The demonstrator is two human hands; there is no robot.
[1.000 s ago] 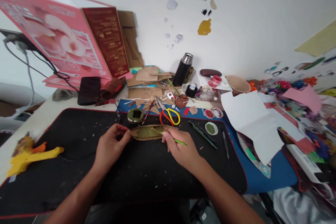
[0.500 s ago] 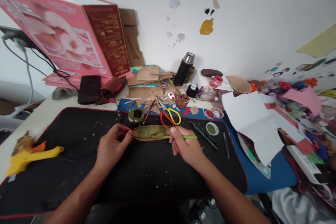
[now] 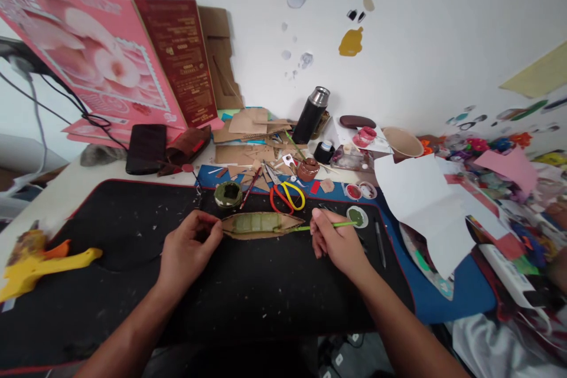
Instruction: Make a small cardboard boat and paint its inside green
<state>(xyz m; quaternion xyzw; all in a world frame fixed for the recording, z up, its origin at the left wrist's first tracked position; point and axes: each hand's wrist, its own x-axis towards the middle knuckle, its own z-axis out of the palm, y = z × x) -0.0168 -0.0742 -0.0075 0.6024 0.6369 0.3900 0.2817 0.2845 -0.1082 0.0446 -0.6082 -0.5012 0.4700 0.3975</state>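
A small cardboard boat (image 3: 261,224), pointed at its ends and painted green inside, lies on the black mat (image 3: 248,295). My left hand (image 3: 193,242) pinches the boat's left tip between thumb and fingers. In my right hand (image 3: 334,239) is a thin green paintbrush (image 3: 345,224), its tip pointing left near the boat's right end. A lid with green paint (image 3: 357,217) sits just beyond the right hand. Behind the boat stand a green-smeared pot (image 3: 228,194) and scissors (image 3: 287,196) with red and yellow handles.
Cardboard scraps (image 3: 248,153), a brown paint jar (image 3: 308,169) and a black thermos (image 3: 312,113) are at the back. A yellow glue gun (image 3: 48,263) lies left, a phone (image 3: 146,149) behind it. White paper (image 3: 425,212) and a power strip (image 3: 509,274) are on the right.
My right hand has moved right with the paintbrush, off the boat's middle, uncovering its right tip. My left hand stays at the left tip.
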